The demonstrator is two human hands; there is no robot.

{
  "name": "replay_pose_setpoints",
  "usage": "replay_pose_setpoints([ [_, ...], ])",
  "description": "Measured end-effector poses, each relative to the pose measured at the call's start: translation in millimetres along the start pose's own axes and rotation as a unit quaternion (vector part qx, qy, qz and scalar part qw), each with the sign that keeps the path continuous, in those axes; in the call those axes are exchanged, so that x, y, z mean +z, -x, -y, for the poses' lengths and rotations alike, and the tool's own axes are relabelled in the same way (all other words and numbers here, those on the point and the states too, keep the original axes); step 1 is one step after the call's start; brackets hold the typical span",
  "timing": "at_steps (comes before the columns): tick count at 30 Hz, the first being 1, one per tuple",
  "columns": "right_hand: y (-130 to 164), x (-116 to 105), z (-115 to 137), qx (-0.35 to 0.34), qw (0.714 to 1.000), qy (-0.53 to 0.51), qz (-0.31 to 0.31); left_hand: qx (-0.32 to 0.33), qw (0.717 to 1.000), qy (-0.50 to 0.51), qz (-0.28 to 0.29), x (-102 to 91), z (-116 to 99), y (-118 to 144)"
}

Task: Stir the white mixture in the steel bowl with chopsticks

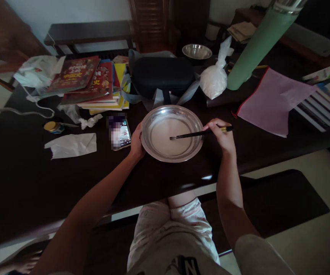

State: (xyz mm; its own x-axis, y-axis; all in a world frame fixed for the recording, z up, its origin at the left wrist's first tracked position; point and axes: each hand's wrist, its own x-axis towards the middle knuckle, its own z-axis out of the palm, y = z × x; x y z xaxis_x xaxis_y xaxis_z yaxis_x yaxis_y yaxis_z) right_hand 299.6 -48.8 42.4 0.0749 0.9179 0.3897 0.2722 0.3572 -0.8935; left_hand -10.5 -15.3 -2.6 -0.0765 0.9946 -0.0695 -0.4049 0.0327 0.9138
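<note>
A round stainless steel bowl (169, 159) sits on the dark table before me, with a smooth whitish mixture (165, 143) in it. My left hand (138, 142) grips the bowl's left side at the rim. In my right hand (220, 133), above the right edge of the bowl, is a pair of dark chopsticks (189, 134) with gold-coloured ends. Their tips reach into the mixture near the middle. A phone (124, 133) with a lit, partly blurred screen lies just left of my left hand.
Behind the bowl are a black case (163, 74), a knotted bag of white powder (213, 82), a tall green flask (262, 49) and another metal bowl (197, 51). Stacked books (79, 78), a tissue (71, 146) and a small jar (54, 127) lie left; a pink mesh bag (270, 101) lies right.
</note>
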Motion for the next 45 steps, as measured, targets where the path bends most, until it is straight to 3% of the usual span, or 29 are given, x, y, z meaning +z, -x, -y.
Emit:
replay_pose_setpoints([
  [3, -0.5, 0.6, -0.6, -0.015, 0.999, 0.014, 0.031, 0.003, 1.000, -0.004, 0.002, -0.2, 0.8, -0.8],
  [8, -0.1, -0.8, -1.7, 0.003, 0.999, -0.004, -0.034, 0.005, 1.000, 0.000, -0.001, -3.1, 3.1, -1.8],
  [13, -0.6, 0.9, -0.2, -0.009, 0.999, 0.011, 0.034, 0.010, 1.000, 0.004, 0.014, -5.8, 6.0, -4.4],
  [18, -0.1, 0.1, -0.1, 0.012, 0.999, 0.001, -0.047, 0.009, 1.000, 0.004, 0.011, -6.7, 7.7, -5.9],
  [24, -0.4, 1.2, -0.1, -0.010, 0.999, 0.015, 0.029, 0.001, 1.000, -0.002, 0.004, -4.3, 5.1, -4.0],
  [29, -0.4, -0.1, -1.4, 0.015, 0.999, -0.010, -0.044, 0.005, 1.000, 0.008, 0.002, -3.1, 4.7, -3.0],
  [33, -0.3, 0.5, 0.0, 0.000, 1.000, 0.008, 0.021, 0.008, 1.000, 0.009, 0.008, -4.4, 6.3, -3.5],
  [39, -0.2, -0.1, 1.3, 0.013, 0.999, 0.003, -0.039, 0.005, 1.000, 0.003, -0.001, -5.2, 6.6, -3.7],
  [43, 0.0, 0.2, 1.1, 0.002, 1.000, 0.015, 0.020, 0.005, 1.000, -0.008, -0.005, -2.3, 4.2, -2.8],
  [45, -0.3, 0.3, 0.4, -0.002, 1.000, 0.024, 0.014, 0.004, 1.000, -0.010, -0.010, -1.6, 3.8, -2.7],
])
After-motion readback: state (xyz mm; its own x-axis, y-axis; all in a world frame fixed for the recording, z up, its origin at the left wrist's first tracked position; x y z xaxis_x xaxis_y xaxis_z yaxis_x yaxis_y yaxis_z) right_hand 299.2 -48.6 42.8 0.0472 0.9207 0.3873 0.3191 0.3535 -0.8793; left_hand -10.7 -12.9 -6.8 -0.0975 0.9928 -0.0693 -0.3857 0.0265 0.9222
